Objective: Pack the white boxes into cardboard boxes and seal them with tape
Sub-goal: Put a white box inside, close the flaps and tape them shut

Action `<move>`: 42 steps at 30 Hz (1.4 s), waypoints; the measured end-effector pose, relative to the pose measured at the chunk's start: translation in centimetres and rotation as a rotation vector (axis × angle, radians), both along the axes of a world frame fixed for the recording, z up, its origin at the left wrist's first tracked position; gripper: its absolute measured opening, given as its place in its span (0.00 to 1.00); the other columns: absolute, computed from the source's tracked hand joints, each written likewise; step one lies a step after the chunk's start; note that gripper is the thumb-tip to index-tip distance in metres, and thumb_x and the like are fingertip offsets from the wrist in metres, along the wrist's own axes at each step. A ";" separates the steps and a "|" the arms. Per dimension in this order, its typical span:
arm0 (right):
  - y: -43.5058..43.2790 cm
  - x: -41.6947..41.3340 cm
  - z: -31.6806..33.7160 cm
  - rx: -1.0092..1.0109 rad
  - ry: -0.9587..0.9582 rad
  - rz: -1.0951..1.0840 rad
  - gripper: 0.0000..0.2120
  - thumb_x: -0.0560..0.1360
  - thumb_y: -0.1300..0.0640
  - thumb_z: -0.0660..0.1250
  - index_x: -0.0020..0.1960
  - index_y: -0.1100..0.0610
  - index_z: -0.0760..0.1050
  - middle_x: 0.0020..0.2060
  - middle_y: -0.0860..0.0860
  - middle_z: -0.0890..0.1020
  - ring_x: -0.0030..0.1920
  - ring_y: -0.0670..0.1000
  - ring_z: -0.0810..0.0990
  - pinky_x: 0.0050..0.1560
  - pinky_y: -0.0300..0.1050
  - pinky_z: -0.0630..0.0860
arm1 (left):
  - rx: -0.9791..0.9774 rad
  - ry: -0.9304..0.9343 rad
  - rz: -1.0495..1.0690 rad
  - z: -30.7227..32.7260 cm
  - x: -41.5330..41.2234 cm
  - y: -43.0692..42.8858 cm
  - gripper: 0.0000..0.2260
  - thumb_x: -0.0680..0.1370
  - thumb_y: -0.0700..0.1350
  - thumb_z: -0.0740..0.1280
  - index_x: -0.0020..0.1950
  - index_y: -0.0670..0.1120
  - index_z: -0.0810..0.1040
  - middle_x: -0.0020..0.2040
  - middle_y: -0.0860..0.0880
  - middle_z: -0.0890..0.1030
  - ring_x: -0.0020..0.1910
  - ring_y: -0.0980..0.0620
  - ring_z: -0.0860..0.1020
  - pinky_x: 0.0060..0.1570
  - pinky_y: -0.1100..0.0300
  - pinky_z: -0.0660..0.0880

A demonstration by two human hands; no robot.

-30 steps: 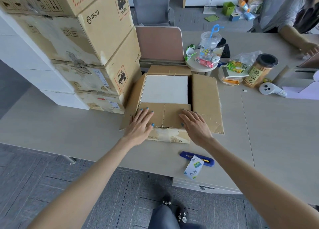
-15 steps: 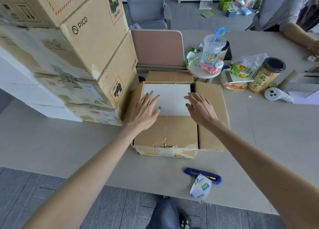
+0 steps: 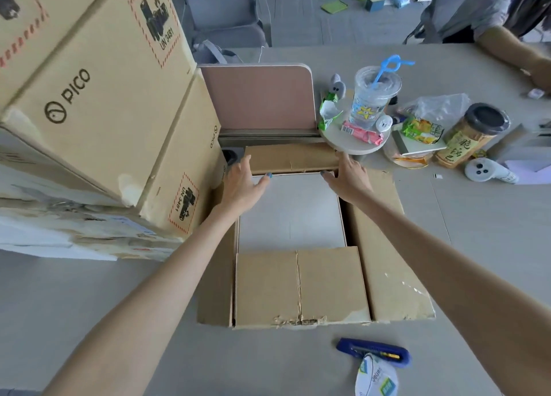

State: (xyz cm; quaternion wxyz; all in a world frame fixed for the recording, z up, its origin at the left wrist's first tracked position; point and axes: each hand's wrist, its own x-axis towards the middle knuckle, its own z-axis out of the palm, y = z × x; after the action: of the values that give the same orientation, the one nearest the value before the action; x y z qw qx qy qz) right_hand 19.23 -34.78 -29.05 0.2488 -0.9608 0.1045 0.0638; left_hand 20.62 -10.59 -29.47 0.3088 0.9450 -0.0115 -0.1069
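Scene: A person leans over a pale table [image 3: 483, 246] to close an open brown cardboard box [image 3: 387, 276] that holds a flat white box [image 3: 290, 216].
Hands: The left hand [image 3: 246, 187] and right hand [image 3: 348, 179] each pinch one end of the far cardboard flap [image 3: 293, 157], thumbs on its near face and fingers curled behind it.
White box: It lies flat inside the carton, between the two forearms. Its near part is covered by the folded near flap [image 3: 301, 285].
Key relation: The far flap sits beyond the white box, its long axis running left to right. Neither hand is nearer, and the flap would have to swing towards the person.
Side flaps: The right flap lies spread on the table, and the left one stands against stacked brown cartons [image 3: 104, 97].
Stage: Apparently mid-closing, with no tape seen on the box.
Nearby: A blue utility knife [image 3: 372, 352] lies near the table edge.
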 end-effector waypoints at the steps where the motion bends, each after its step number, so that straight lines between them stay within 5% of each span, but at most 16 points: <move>1: 0.0 0.3 0.0 0.043 -0.009 -0.041 0.22 0.78 0.51 0.64 0.67 0.61 0.65 0.61 0.59 0.77 0.65 0.61 0.71 0.63 0.51 0.64 | -0.081 0.008 0.059 -0.1 0.3 0.1 0.32 0.80 0.54 0.64 0.78 0.43 0.56 0.76 0.43 0.63 0.75 0.45 0.63 0.67 0.53 0.64; 7: -0.1 -0.5 -0.4 0.163 -0.060 -0.119 0.24 0.77 0.54 0.67 0.69 0.61 0.66 0.60 0.58 0.78 0.64 0.61 0.73 0.60 0.50 0.67 | -0.274 -0.018 0.164 -0.6 -0.1 0.6 0.30 0.78 0.52 0.68 0.76 0.45 0.61 0.73 0.45 0.68 0.72 0.49 0.66 0.62 0.57 0.66; 12: -0.4 -1.8 -1.1 0.345 -0.079 -0.208 0.24 0.76 0.57 0.67 0.70 0.60 0.66 0.57 0.53 0.81 0.59 0.57 0.77 0.57 0.48 0.71 | -0.453 0.067 0.240 -0.6 -2.4 1.6 0.34 0.73 0.58 0.67 0.75 0.49 0.60 0.69 0.46 0.72 0.68 0.50 0.71 0.65 0.50 0.69; 18: -0.7 -2.3 -0.2 0.767 -0.124 -0.278 0.15 0.78 0.63 0.65 0.65 0.58 0.71 0.46 0.49 0.77 0.50 0.48 0.76 0.55 0.44 0.71 | -0.669 0.059 0.344 1.4 -4.0 1.8 0.21 0.83 0.48 0.61 0.74 0.44 0.62 0.59 0.51 0.73 0.52 0.66 0.72 0.48 0.79 0.67; 20: -0.7 -2.0 1.0 0.897 -0.149 -0.259 0.09 0.80 0.64 0.61 0.58 0.58 0.75 0.46 0.49 0.79 0.46 0.44 0.77 0.50 0.37 0.72 | -0.752 0.072 0.353 2.5 -3.8 1.9 0.19 0.85 0.54 0.53 0.72 0.46 0.67 0.60 0.53 0.74 0.56 0.61 0.73 0.61 0.69 0.66; 23: -1.2 -1.9 2.8 0.983 -0.142 -0.228 0.11 0.78 0.66 0.56 0.46 0.59 0.77 0.39 0.49 0.80 0.37 0.40 0.78 0.43 0.31 0.73 | -0.881 0.128 0.393 3.4 -3.4 2.3 0.29 0.84 0.60 0.41 0.71 0.46 0.71 0.61 0.53 0.77 0.54 0.60 0.75 0.68 0.57 0.64; 26: -2.0 -1.9 3.3 1.013 -0.092 -0.222 0.09 0.76 0.57 0.61 0.44 0.62 0.76 0.36 0.48 0.80 0.36 0.40 0.79 0.47 0.32 0.74 | -0.874 0.184 0.353 3.0 -3.3 3.7 0.34 0.83 0.62 0.41 0.71 0.40 0.72 0.61 0.51 0.79 0.59 0.54 0.77 0.73 0.53 0.62; 28: -2.7 -1.8 3.1 0.900 -0.029 -0.162 0.16 0.81 0.54 0.60 0.48 0.66 0.80 0.42 0.53 0.83 0.43 0.44 0.80 0.54 0.38 0.73 | -0.817 0.235 0.229 2.6 -3.7 4.8 0.31 0.83 0.62 0.48 0.62 0.41 0.80 0.63 0.49 0.80 0.65 0.53 0.76 0.73 0.53 0.62; 32: -3.9 -1.9 2.2 0.518 0.003 0.059 0.07 0.76 0.64 0.67 0.52 0.60 0.81 0.49 0.52 0.83 0.53 0.48 0.80 0.58 0.44 0.74 | -0.645 0.218 0.024 1.7 -3.7 5.9 0.13 0.77 0.50 0.67 0.60 0.52 0.82 0.61 0.58 0.81 0.63 0.63 0.75 0.73 0.55 0.63; 35: -4.0 -2.0 1.8 0.152 0.108 0.146 0.13 0.75 0.56 0.70 0.59 0.55 0.78 0.56 0.50 0.80 0.61 0.51 0.76 0.52 0.40 0.66 | -0.439 0.149 -0.089 0.6 -3.7 6.2 0.20 0.76 0.41 0.71 0.65 0.57 0.78 0.66 0.63 0.76 0.68 0.64 0.70 0.74 0.54 0.62; 38: -4.3 -2.2 1.4 -0.199 0.146 0.245 0.22 0.75 0.42 0.68 0.63 0.54 0.73 0.61 0.51 0.78 0.63 0.54 0.74 0.59 0.45 0.66 | -0.187 0.046 -0.154 -0.5 -4.0 6.5 0.25 0.75 0.42 0.73 0.69 0.56 0.73 0.70 0.59 0.72 0.70 0.60 0.67 0.73 0.50 0.63; 42: -4.7 -1.9 1.6 -0.337 0.060 0.271 0.27 0.73 0.37 0.67 0.61 0.56 0.73 0.58 0.53 0.76 0.61 0.55 0.73 0.61 0.48 0.65 | -0.023 0.071 -0.127 -0.5 -4.3 6.4 0.26 0.78 0.51 0.70 0.74 0.48 0.66 0.71 0.49 0.68 0.71 0.50 0.64 0.69 0.54 0.61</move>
State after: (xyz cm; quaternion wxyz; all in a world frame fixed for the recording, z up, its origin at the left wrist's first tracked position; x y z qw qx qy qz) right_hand 17.38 -39.47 -27.46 0.0707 -0.9917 -0.0090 0.1070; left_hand 16.37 -4.17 -29.98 0.3125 0.9344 -0.0616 -0.1596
